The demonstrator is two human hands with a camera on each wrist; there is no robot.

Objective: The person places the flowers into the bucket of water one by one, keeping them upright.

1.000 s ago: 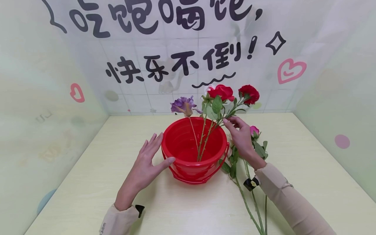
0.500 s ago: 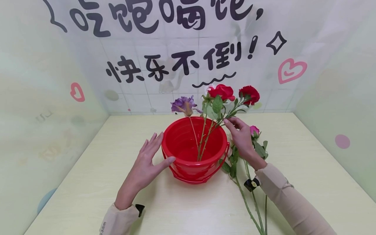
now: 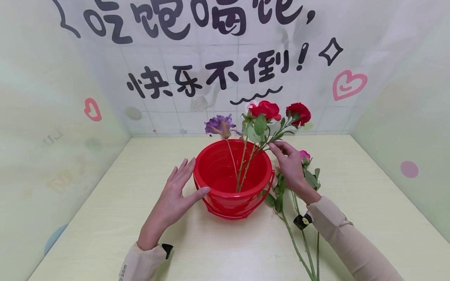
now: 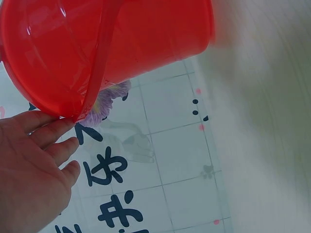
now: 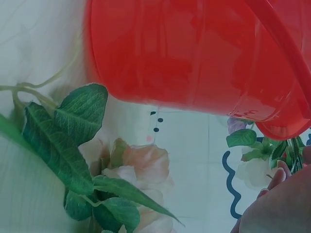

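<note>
A red bucket [image 3: 228,205] stands upright on the table, holding a purple flower [image 3: 220,127], a red rose [image 3: 266,111] and a dark red carnation [image 3: 299,114], with a pale bloom partly hidden behind the rose. My left hand [image 3: 177,201] has its fingers extended along the bucket's left rim; in the left wrist view, the fingertips [image 4: 65,127] meet the rim. Over the right rim, my right hand [image 3: 290,166] pinches the carnation's leafy stem between thumb and fingers. The stems lean together inside the bucket.
Right of the bucket, long-stemmed flowers lie on the table [image 3: 140,168], among them a pink rose [image 3: 305,157] and a pale peach rose [image 5: 146,162] with green leaves [image 5: 63,145]. My right forearm passes over their stems. A printed backdrop [image 3: 197,58] rises behind the table.
</note>
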